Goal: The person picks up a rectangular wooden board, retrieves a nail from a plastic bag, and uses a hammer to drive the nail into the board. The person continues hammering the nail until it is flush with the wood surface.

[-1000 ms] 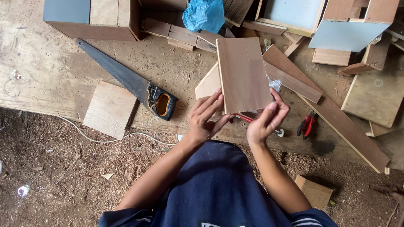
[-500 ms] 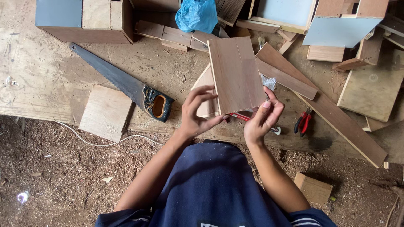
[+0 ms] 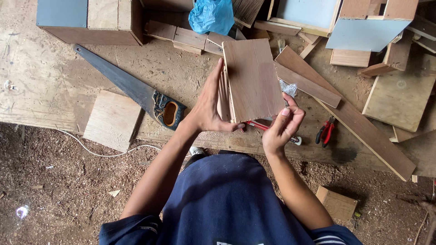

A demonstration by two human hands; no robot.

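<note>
Wooden panel (image 3: 253, 79), one (edges stacked beneath), clasped by left hand (image 3: 210, 106) and right hand (image 3: 282, 127).

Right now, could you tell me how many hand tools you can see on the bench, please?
2: a saw lying left of the left hand, and red pliers right of the right hand. A red-handled item under the held board is mostly hidden.

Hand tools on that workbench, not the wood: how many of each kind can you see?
Handsaw: 1
Red-handled pliers: 1
Total: 2
A red-handled item also lies under the wooden panel that the left hand and right hand hold; its kind cannot be told.
</note>
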